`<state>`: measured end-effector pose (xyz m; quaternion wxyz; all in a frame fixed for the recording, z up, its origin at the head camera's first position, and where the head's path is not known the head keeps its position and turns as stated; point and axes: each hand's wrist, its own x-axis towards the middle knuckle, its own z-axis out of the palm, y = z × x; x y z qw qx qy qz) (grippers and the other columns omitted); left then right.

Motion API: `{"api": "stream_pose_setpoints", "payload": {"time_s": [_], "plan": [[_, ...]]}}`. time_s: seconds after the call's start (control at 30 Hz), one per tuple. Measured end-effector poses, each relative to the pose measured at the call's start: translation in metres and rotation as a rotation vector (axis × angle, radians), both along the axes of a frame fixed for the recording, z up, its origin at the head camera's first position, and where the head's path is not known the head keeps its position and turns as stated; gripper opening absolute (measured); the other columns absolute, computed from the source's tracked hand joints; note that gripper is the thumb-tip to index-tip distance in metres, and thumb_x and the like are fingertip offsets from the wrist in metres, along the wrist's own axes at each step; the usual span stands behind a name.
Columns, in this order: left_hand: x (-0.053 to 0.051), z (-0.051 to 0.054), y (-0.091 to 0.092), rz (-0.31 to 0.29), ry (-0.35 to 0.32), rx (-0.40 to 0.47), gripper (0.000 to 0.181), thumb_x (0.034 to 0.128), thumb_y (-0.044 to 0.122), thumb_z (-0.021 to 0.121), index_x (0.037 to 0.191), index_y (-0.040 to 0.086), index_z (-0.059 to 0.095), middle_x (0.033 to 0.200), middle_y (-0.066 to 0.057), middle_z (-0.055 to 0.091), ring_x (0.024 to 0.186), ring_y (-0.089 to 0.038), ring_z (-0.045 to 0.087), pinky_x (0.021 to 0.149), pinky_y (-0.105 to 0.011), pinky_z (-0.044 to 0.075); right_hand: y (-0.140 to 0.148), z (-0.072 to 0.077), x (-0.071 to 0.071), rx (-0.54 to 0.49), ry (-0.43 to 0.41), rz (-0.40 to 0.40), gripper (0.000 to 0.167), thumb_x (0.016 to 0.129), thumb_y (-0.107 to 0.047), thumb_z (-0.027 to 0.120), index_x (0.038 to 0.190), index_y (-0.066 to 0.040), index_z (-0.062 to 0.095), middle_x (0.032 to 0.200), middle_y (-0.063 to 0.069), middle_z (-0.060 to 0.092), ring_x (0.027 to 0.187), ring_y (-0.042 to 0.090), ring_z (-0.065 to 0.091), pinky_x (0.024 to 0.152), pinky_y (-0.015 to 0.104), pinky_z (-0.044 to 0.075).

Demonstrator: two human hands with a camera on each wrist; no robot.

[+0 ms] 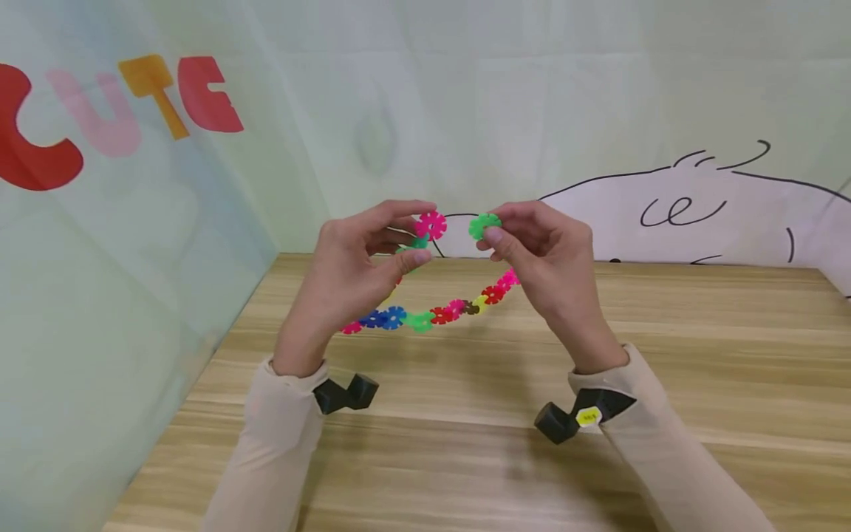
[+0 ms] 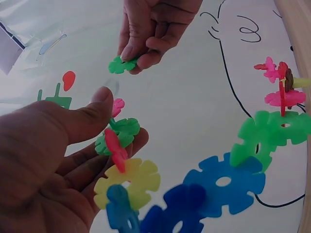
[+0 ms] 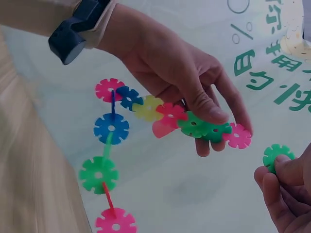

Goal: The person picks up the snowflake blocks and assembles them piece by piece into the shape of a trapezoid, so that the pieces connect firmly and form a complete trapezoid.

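My left hand point(image 1: 359, 255) holds one end of a chain of snowflake discs point(image 1: 394, 318). In the right wrist view its thumb lies over a green disc point(image 3: 194, 125), other fingers are beneath, and the index fingertip touches the pink end disc point(image 3: 238, 136). My right hand point(image 1: 555, 255) pinches a green disc point(image 1: 484, 225) between thumb and fingers, a short gap from the pink disc point(image 1: 432, 225). The chain hangs in a curve below the hands, its pieces slotted together. Behind my right hand the far end is hidden, so whether it joins the pinched disc I cannot tell.
A wood-grain table point(image 1: 439, 443) lies under both arms. Beyond it hangs a pale printed cloth point(image 1: 465, 111) with line drawings and coloured letters, wrapping round to the left side. Black wrist cameras point(image 1: 558, 423) sit on both sleeves.
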<state>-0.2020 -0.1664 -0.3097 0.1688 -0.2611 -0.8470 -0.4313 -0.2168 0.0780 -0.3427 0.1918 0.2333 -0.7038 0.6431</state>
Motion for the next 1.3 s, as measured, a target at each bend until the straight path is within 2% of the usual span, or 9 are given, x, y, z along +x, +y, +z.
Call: {"api": "stream_pose_setpoints", "payload": {"time_s": [0.07,0.2,0.4,0.53,0.73,1.0,1.1,1.3], "plan": [[0.001,-0.001,0.002,-0.023,-0.007,0.002,0.049,0.0924,0.009,0.084,0.138,0.021,0.072,0.113,-0.005,0.080,0.098,-0.016,0.079,0.092,-0.033,0.066,0.001,0.002,0.000,-0.019,0.005,-0.009,0.024,0.096,-0.001,0.078,0.120,0.001,0.075,0.096,-0.013,0.080,0.086,0.013,0.079,0.078,0.025,0.065],[0.002,-0.001,0.005,-0.069,-0.012,-0.004,0.049,0.0923,0.008,0.084,0.138,0.020,0.072,0.117,-0.004,0.079,0.100,-0.015,0.080,0.092,-0.033,0.066,0.003,0.003,0.001,-0.041,0.014,-0.016,0.022,0.096,0.000,0.078,0.118,0.001,0.076,0.095,-0.010,0.081,0.084,0.013,0.079,0.077,0.024,0.064],[0.004,-0.002,0.009,-0.135,-0.020,-0.001,0.050,0.0917,0.007,0.085,0.138,0.019,0.072,0.117,-0.003,0.080,0.099,-0.013,0.080,0.091,-0.030,0.066,0.003,0.003,0.001,-0.080,0.030,0.036,0.021,0.094,0.004,0.078,0.115,0.003,0.076,0.092,-0.004,0.082,0.079,0.013,0.076,0.077,0.025,0.064],[0.005,-0.003,0.011,-0.165,-0.027,0.003,0.051,0.0914,0.006,0.085,0.139,0.017,0.072,0.118,-0.003,0.081,0.100,-0.013,0.080,0.091,-0.026,0.065,0.003,0.003,0.002,-0.067,0.039,0.051,0.022,0.094,0.006,0.077,0.116,0.004,0.075,0.094,-0.009,0.082,0.080,0.011,0.075,0.078,0.025,0.064],[0.006,-0.003,0.012,-0.208,-0.041,0.008,0.050,0.0916,0.005,0.084,0.139,0.014,0.072,0.119,-0.002,0.080,0.100,-0.012,0.080,0.091,-0.026,0.065,0.004,0.003,0.001,-0.044,0.073,0.064,0.019,0.095,0.007,0.076,0.113,0.004,0.077,0.095,-0.004,0.082,0.086,0.011,0.078,0.077,0.024,0.063],[0.008,-0.002,0.014,-0.273,-0.056,-0.014,0.044,0.0928,0.001,0.082,0.136,0.010,0.074,0.110,-0.002,0.082,0.095,-0.008,0.078,0.086,-0.029,0.066,0.006,0.002,-0.004,-0.020,0.154,0.122,0.011,0.093,0.016,0.071,0.100,0.010,0.076,0.093,-0.014,0.080,0.083,0.007,0.074,0.081,0.021,0.063],[0.009,-0.002,0.016,-0.300,-0.072,-0.013,0.042,0.0937,0.000,0.080,0.134,0.009,0.075,0.107,-0.002,0.082,0.092,-0.007,0.078,0.084,-0.030,0.066,0.006,0.002,-0.003,-0.001,0.176,0.102,0.011,0.092,0.018,0.070,0.095,0.009,0.077,0.090,-0.017,0.079,0.083,0.006,0.075,0.080,0.022,0.063],[0.012,-0.004,0.020,-0.305,-0.079,-0.011,0.039,0.0927,0.000,0.081,0.131,0.008,0.076,0.102,-0.002,0.081,0.088,-0.007,0.078,0.082,-0.030,0.066,0.002,-0.001,-0.001,0.008,0.224,0.064,0.014,0.093,0.018,0.069,0.089,0.008,0.077,0.087,-0.021,0.078,0.082,0.005,0.076,0.080,0.022,0.063]]}}
